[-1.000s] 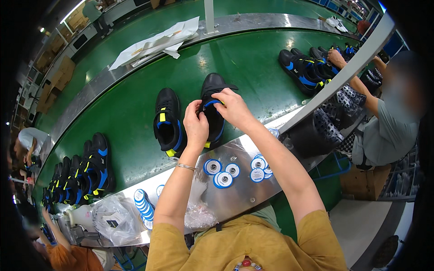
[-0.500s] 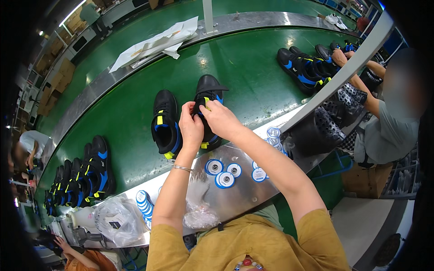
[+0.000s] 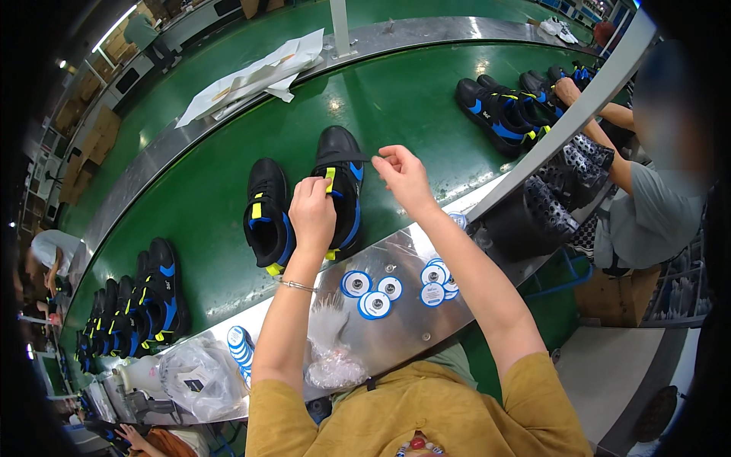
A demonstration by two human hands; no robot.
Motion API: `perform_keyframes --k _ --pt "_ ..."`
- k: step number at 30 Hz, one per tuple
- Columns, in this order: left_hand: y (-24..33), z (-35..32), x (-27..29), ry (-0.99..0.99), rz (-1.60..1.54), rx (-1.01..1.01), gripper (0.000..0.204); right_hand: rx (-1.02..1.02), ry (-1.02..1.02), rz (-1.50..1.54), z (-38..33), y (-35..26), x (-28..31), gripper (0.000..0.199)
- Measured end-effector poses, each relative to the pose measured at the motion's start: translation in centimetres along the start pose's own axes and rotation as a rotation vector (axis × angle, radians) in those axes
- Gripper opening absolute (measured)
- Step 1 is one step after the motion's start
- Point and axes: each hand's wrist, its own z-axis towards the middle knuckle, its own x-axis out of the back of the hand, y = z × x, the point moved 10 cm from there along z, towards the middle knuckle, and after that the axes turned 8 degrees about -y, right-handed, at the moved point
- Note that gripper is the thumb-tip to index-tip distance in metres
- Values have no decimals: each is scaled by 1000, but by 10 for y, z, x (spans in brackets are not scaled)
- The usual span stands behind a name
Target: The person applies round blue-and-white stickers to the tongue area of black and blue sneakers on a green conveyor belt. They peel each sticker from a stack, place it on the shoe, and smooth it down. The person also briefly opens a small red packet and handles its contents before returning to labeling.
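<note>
Two black shoes with blue and yellow trim stand side by side on the green conveyor belt (image 3: 396,99). My left hand (image 3: 312,217) grips the right shoe (image 3: 340,164) at its tongue, by the yellow strap. My right hand (image 3: 402,177) pinches a thin black lace or strap that runs across that shoe's top. The left shoe (image 3: 266,213) stands untouched beside it. Round blue-and-white tags (image 3: 373,293) lie on the metal ledge (image 3: 381,335) just below my arms.
More shoes of the same kind stand at the belt's left (image 3: 145,305) and far right (image 3: 499,114). A person in a grey shirt (image 3: 647,213) works at the right. White paper sheets (image 3: 251,72) lie at the belt's far side. Clear plastic bags (image 3: 202,373) sit on the ledge.
My right hand has pulled away from the shoe to the right, drawing the thin black lace out. My left hand has stayed on the shoe's tongue.
</note>
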Motion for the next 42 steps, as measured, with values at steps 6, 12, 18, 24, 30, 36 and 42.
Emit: perform_keyframes --k 6,12,18,24,30,36,42 --pt "1 -20 20 123 -116 11 28 -160 -242 437 -3 -13 -45 23" --pt "-11 -44 41 192 -104 80 28 -139 -264 440 -7 -18 -53 12" --pt "-17 -54 52 237 -88 81 29 -180 -312 358 -30 -2 -65 13" --pt "-23 -60 56 259 -82 102 30 -181 -311 299 -45 11 -83 9" --pt "-25 -62 59 279 -117 122 32 -228 -326 300 -50 23 -99 7" --pt "-26 -62 61 283 -99 119 32 -323 -344 350 -61 26 -110 12" --pt "-33 -49 57 213 -54 112 30 -349 -363 171 -67 29 -69 14"
